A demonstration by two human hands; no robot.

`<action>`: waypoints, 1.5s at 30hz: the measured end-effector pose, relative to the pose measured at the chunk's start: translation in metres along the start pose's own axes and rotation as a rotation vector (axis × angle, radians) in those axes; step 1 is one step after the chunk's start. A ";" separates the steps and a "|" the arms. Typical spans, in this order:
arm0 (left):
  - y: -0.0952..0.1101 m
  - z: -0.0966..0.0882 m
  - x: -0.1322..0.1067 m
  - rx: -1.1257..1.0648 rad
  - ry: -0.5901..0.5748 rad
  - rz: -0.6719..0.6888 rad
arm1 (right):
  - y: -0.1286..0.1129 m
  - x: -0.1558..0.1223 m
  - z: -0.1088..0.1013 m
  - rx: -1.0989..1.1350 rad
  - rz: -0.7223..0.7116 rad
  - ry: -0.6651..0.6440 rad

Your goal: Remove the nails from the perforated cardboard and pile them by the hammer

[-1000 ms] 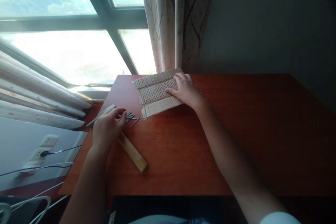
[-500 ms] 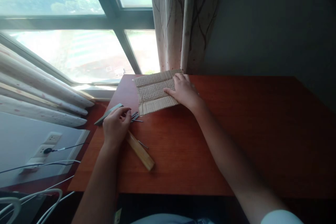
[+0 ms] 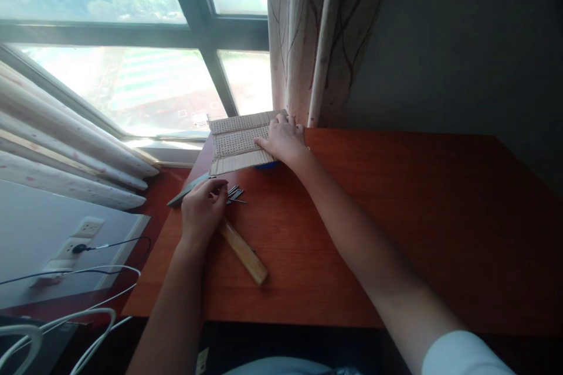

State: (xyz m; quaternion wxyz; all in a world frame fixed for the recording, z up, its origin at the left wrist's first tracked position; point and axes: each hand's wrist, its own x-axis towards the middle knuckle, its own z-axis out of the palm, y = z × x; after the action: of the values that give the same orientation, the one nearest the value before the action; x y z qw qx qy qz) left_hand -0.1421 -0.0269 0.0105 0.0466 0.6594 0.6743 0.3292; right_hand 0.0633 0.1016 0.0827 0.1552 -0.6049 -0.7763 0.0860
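My right hand (image 3: 284,142) rests on a perforated cardboard sheet (image 3: 235,143) at the far left corner of the red-brown table (image 3: 396,217). Its fingers lie on top and the thumb grips the near edge. A small blue thing (image 3: 266,165) shows under that edge. My left hand (image 3: 203,208) lies curled over a hammer, whose wooden handle (image 3: 244,252) points toward me and whose grey head (image 3: 190,188) pokes out at the left. The fingertips are pinched at a small pile of nails (image 3: 235,194).
A window and patterned curtains (image 3: 308,41) stand just behind the table's far edge. Left of the table, a wall socket (image 3: 83,228) has a plugged cable, and white cords (image 3: 65,322) trail below. A dark wall runs behind the table's right part.
My right hand has slid the cardboard sheet away toward the window corner, baring a blue thing beneath its edge. My left hand has stayed at the nails, fingers closing in.
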 end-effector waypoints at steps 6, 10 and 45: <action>-0.001 0.000 0.000 0.013 0.001 0.014 | -0.001 -0.002 -0.004 -0.008 -0.003 0.043; 0.000 0.001 0.000 0.017 -0.007 0.009 | -0.005 -0.020 -0.020 0.014 -0.042 0.150; -0.002 0.011 0.002 0.055 0.083 0.005 | -0.034 -0.121 0.066 0.143 -0.379 -0.207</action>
State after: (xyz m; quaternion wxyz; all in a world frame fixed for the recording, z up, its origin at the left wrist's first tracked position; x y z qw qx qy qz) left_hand -0.1388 -0.0210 0.0013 -0.0002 0.6480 0.6826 0.3378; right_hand 0.0361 -0.0202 0.0156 0.1306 -0.4238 -0.8797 0.1719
